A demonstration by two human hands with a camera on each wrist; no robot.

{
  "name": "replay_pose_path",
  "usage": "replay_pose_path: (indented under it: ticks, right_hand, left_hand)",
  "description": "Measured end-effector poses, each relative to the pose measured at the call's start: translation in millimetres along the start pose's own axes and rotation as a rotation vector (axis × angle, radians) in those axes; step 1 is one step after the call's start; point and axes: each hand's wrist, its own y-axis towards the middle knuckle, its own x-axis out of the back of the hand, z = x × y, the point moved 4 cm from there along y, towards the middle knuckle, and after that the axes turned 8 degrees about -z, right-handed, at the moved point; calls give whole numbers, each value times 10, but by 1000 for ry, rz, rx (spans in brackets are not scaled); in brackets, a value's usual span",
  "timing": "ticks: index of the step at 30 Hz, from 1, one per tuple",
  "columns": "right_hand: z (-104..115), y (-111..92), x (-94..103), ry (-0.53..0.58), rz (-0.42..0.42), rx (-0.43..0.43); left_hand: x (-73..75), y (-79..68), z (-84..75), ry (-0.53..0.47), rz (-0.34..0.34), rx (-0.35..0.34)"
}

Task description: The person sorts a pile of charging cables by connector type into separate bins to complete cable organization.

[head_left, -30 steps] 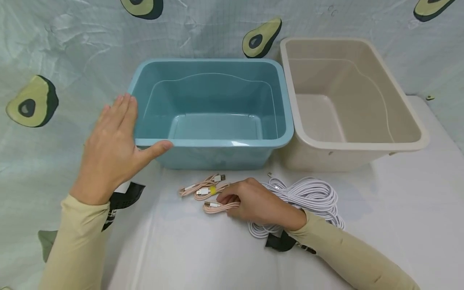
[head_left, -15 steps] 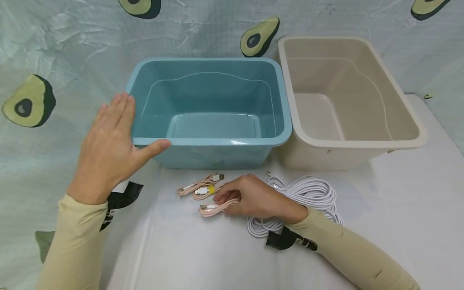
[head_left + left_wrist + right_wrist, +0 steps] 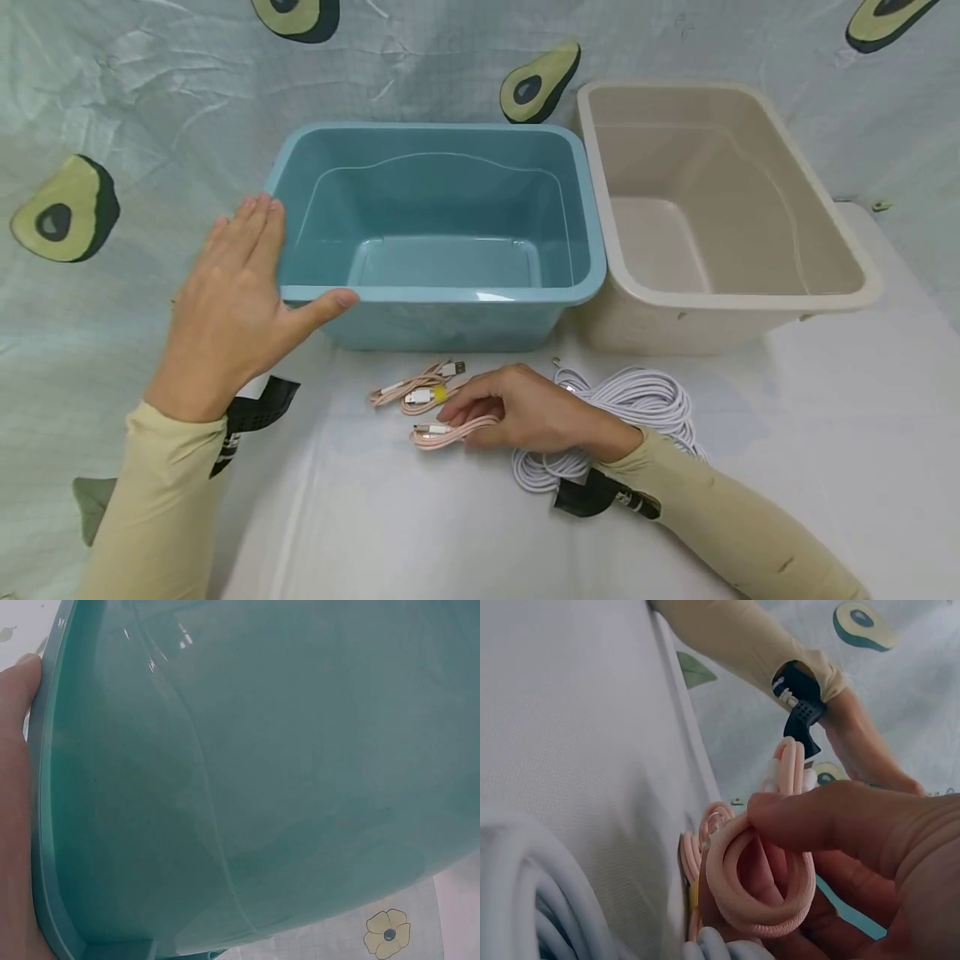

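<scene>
The right hand (image 3: 528, 414) pinches a pink cable (image 3: 456, 434) in front of the blue bin (image 3: 450, 323), seemingly parallel to it, left hand (image 3: 227, 312) straight-fingered.

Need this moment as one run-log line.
left hand: touching blue bin | right hand: pinching one pink cable | white cable: coiled on table | beige bin: beside blue bin
</scene>
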Motion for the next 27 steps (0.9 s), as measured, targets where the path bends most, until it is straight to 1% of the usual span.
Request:
replay_pose_path:
  ticks: [2,5,9,14,23,27]
  right_hand:
    - [12,-11,-15,22,15,15]
    - [28,-33,-23,53,20,4]
    - [71,-61,-9,46,1,-7]
    - [162,-106,31,18,-22,18]
    - [278,-207,121,32,-33,24]
    - [314,-255,173,67,-36,-7]
  left_hand:
    - [4,-1,-2,0,4,-1]
    - [5,-2,-4,0,13,-1]
    - [6,-7,5,-4,9,3]
    - [12,-5,13,-4,-6,-1]
    - [9,3,17,6,5,9]
    - [8,4,11,9,11,13]
